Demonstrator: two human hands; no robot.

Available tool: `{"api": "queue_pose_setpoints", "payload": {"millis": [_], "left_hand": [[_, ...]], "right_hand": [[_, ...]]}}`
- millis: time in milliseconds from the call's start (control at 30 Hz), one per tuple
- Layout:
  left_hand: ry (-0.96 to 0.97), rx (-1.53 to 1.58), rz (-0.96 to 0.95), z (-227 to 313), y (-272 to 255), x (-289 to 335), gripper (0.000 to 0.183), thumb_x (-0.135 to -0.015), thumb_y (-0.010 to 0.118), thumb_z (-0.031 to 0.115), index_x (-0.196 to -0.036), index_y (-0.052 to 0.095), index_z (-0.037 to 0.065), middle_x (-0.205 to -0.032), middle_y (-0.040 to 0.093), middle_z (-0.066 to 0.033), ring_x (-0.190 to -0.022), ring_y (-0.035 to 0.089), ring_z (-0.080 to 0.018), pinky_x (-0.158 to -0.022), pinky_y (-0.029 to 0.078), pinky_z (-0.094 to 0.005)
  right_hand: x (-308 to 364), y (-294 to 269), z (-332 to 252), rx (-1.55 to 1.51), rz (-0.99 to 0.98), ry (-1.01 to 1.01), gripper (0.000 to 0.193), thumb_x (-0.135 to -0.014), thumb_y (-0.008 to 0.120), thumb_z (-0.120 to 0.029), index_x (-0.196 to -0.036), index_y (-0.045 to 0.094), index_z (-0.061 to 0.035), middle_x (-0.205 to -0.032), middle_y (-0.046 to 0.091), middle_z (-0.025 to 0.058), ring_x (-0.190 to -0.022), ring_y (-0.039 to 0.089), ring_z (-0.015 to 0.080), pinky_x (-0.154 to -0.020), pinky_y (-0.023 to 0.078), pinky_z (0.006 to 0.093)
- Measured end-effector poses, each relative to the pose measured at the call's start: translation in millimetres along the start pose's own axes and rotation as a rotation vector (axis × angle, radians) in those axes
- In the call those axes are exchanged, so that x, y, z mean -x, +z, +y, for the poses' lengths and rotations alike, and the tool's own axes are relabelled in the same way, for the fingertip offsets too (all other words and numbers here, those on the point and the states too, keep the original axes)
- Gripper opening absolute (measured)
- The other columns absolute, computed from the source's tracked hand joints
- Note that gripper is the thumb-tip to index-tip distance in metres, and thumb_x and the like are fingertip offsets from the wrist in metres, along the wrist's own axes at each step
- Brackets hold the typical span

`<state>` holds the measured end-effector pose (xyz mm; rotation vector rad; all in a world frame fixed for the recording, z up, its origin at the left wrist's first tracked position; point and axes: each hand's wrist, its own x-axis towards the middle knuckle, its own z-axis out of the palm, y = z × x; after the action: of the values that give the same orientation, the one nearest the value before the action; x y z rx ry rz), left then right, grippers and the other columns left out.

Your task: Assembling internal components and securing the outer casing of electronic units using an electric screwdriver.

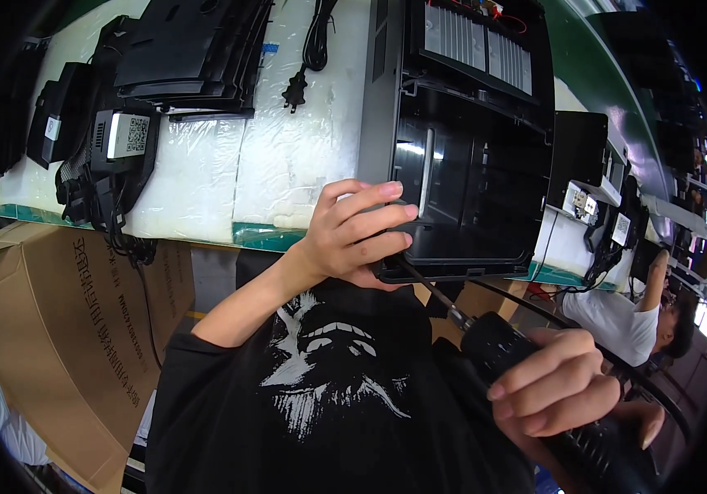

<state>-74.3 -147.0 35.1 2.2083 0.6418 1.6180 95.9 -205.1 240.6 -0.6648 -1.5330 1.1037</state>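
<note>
In the head view, the left hand [357, 233] has its fingers curled tight over the near left corner of a big, open, black plastic box [473, 268] on the white desk [184, 185]. The right hand [563, 387] has its fingers wrapped around a fat, round, black power screwdriver [497, 346], whose thin metal bit [429, 286] points at that corner.

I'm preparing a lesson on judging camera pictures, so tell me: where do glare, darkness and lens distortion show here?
Head view: glare glints on the clear plastic covering; head view: the black case has a dark interior that hides detail; head view: the cardboard box has edges that bow, and the picture's corners fall to black.
</note>
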Motion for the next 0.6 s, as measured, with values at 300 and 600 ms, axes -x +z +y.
{"api": "queue_pose_setpoints", "payload": {"millis": [300, 600], "left_hand": [[-0.004, 0.006, -0.003, 0, -1, 1, 0.044, -0.072, 0.068, 0.047, -0.101, 0.056, 0.016, -0.117, 0.058, -0.0014, -0.111, 0.053, -0.023, -0.085, 0.04, -0.0374], [0.002, 0.041, 0.013, -3, 5, 0, 0.046, -0.074, 0.066, 0.048, -0.105, 0.055, 0.016, -0.12, 0.055, -0.0016, -0.112, 0.051, -0.0226, -0.085, 0.038, -0.0385]], "right_hand": [[8, 11, 24, 0.106, 0.02, -0.008, 0.012, -0.074, 0.066, 0.003, -0.077, 0.056, -0.0017, -0.072, 0.065, 0.0127, -0.066, 0.066, 0.0253, -0.042, 0.036, 0.0228], [-8, 20, 34, -0.036, -0.009, -0.02, 0.049, -0.085, 0.036, -0.036, -0.079, 0.059, 0.0069, -0.071, 0.061, 0.0208, -0.061, 0.063, 0.0342, -0.038, 0.042, 0.0287]]}}
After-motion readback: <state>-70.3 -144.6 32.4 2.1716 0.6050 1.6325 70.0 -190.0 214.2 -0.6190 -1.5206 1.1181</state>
